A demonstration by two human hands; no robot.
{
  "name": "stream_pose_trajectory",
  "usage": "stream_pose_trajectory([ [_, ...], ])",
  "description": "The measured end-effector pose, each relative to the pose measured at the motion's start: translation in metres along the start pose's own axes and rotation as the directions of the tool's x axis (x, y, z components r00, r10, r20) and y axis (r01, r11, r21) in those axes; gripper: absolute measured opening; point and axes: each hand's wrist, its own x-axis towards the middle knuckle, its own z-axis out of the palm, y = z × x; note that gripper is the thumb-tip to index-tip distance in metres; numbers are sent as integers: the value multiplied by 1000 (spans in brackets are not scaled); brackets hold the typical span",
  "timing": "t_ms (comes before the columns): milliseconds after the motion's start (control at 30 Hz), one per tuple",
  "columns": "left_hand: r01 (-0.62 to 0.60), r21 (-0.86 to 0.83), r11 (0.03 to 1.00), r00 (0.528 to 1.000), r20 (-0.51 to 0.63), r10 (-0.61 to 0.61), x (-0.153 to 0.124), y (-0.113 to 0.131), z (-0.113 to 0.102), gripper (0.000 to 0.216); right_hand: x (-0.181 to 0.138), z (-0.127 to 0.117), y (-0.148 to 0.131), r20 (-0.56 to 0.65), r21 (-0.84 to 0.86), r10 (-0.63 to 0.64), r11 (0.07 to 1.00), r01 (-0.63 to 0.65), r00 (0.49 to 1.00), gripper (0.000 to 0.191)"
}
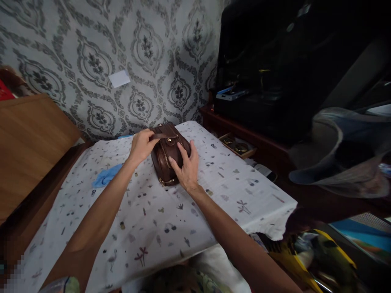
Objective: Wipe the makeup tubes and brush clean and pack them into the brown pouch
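A small brown leather bag (165, 162) with gold zips lies on a white patterned cloth (159, 219) spread over a table. My left hand (141, 145) is closed on the bag's strap or flap at its top, near a gold clasp. My right hand (187, 167) rests on the bag's right side, fingers spread and pressing against the leather.
A blue cloth (105, 176) lies on the table left of the bag. A wooden board (30, 142) stands at the left. Dark furniture with a black bag (275, 73) is at the right, a grey hat (342, 154) beside it. Patterned wallpaper is behind.
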Motion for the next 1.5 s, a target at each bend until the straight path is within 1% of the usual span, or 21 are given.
stream_pose_trajectory([
  [100, -57, 70, 996, 995, 80, 51, -8, 13, -10, 28, 0, 0, -2, -2, 7, 9, 1000, -9, 1000, 57],
  [200, -94, 196, 976, 986, 151, 64, -14, 27, -15, 25, 0, -2, -5, -6, 45, 33, 998, -33, 999, 60],
  [267, -102, 267, 958, 988, 136, 68, -14, 35, -15, 17, 0, -4, -6, -17, 97, 75, 993, -73, 997, 63],
  [300, -110, 276, 955, 990, 118, 80, -13, 38, -13, 14, -1, -4, -6, -27, 130, 107, 986, -103, 994, 64],
  [367, -144, 220, 965, 987, 98, 125, -8, 42, -7, 20, -1, -3, -5, -43, 210, 196, 960, -183, 980, 65],
  [467, -179, 39, 983, 978, 120, 174, 2, 44, 5, 22, -1, 0, 1, -16, 324, 341, 891, -318, 940, 70],
  [567, -154, -93, 984, 982, 95, 162, 9, 46, 15, 20, -2, 2, 4, 22, 377, 398, 846, -377, 917, 76],
  [733, -50, -181, 982, 998, 19, 55, 12, 49, 23, 27, -2, 1, 2, 38, 394, 406, 834, -387, 913, 78],
  [800, -39, -202, 979, 999, -2, 39, 10, 50, 25, 31, -1, 1, 1, 32, 383, 403, 840, -384, 914, 78],
  [867, -56, -238, 970, 998, 1, 58, 6, 51, 28, 34, -1, 2, 1, 20, 363, 398, 852, -377, 917, 77],
  [967, -116, -307, 945, 991, 32, 132, -3, 51, 30, 37, 0, 5, 4, 0, 347, 385, 866, -361, 923, 74],
  [1067, -145, -349, 926, 984, 44, 171, -9, 49, 25, 34, 0, 5, 5, -6, 349, 379, 868, -353, 925, 74],
  [1167, -165, -267, 949, 985, 6, 173, -8, 40, 13, 24, 0, 2, 2, 13, 330, 365, 877, -349, 931, 79],
  [1233, -151, -173, 973, 988, 3, 154, -5, 32, 4, 26, -1, 0, -1, 7, 280, 321, 909, -310, 947, 86],
  [1267, -128, -120, 984, 991, 12, 131, -4, 28, 0, 26, -1, -1, -3, -3, 248, 292, 927, -282, 957, 91],
  [1367, -24, 34, 999, 998, 54, 23, -3, 19, -7, 14, -1, -1, -5, -24, 171, 221, 962, -214, 975, 101],
  [1400, 8, 68, 998, 998, 62, -12, -4, 18, -7, 16, -1, 0, -5, -18, 158, 206, 967, -200, 978, 102],
  [1500, 50, 90, 995, 997, 48, -55, -8, 17, -5, 21, -1, 1, -2, 17, 141, 167, 976, -168, 986, 100],
])
